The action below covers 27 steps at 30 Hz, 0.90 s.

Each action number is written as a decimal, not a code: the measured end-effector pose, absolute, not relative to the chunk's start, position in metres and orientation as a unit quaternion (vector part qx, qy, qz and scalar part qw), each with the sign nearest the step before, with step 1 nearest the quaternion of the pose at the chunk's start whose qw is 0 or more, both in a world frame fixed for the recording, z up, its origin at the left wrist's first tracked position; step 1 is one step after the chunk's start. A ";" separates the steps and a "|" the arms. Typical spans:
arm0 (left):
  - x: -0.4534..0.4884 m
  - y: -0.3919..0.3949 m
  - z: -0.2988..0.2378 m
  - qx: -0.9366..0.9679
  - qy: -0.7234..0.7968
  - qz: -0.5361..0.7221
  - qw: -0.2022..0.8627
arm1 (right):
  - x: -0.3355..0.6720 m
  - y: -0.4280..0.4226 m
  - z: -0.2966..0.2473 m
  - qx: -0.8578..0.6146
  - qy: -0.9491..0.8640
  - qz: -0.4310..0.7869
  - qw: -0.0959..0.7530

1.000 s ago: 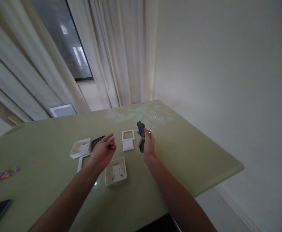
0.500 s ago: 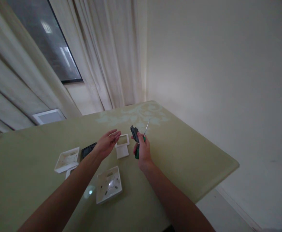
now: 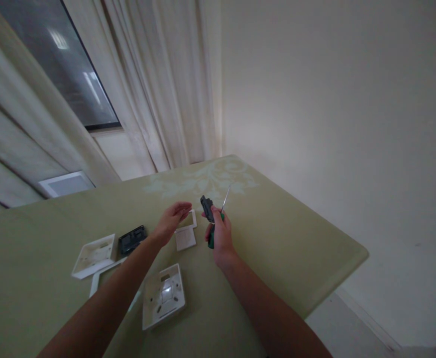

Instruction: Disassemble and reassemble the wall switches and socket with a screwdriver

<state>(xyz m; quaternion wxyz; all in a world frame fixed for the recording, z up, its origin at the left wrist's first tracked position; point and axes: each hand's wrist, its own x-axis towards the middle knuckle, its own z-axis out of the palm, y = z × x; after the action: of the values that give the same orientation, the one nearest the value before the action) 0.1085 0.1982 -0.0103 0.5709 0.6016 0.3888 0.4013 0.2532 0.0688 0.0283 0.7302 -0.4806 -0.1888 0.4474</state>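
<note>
My right hand [image 3: 221, 231] is closed round a green-handled screwdriver [image 3: 211, 237], its thin metal shaft pointing up and away. The same hand holds a small black electrical module [image 3: 206, 208] between thumb and fingers. To its left, my left hand [image 3: 172, 221] has its fingers stretched towards the module, apart from it, and nothing shows in them. Partly behind that hand lies a white square frame [image 3: 194, 219] on the table. A white square plate [image 3: 185, 239] lies right below this frame.
Nearer me sits a white square back box [image 3: 157, 297], open side up. Further left are a second white box [image 3: 96, 254], a black electrical part [image 3: 132, 239] and a white frame [image 3: 95, 283] partly under my left forearm. The green-covered table [image 3: 285, 248] meets the wall at right.
My left hand has moved slightly right, closer to the module, and its palm has turned inward. My right hand keeps its hold almost unmoved. The view has shifted a little.
</note>
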 end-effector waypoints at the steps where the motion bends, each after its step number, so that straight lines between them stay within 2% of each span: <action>1: 0.107 0.198 -0.011 0.627 0.382 0.395 0.553 | 0.254 0.069 0.029 -0.482 -0.187 0.447 0.730; 7: 0.102 0.203 -0.010 0.739 0.342 0.357 0.457 | 0.255 0.069 0.030 -0.482 -0.177 0.451 0.730; 15: 0.097 0.213 -0.015 0.788 0.360 0.330 0.375 | 0.259 0.072 0.027 -0.486 -0.172 0.451 0.728; 19: 0.086 0.204 0.008 0.789 0.366 0.345 0.353 | 0.261 0.073 0.027 -0.484 -0.171 0.454 0.728; 23: 0.091 0.174 0.044 0.824 0.307 0.325 0.347 | 0.255 0.070 0.029 -0.475 -0.183 0.481 0.714; 27: 0.112 0.149 0.069 0.897 0.220 0.283 0.259 | 0.249 0.068 0.028 -0.465 -0.192 0.506 0.701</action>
<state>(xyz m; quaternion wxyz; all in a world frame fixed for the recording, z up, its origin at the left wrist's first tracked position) 0.1119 0.1488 0.0685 0.2593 0.8968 0.2200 0.2832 0.2487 0.0677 0.0280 0.7009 -0.4647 -0.1920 0.5059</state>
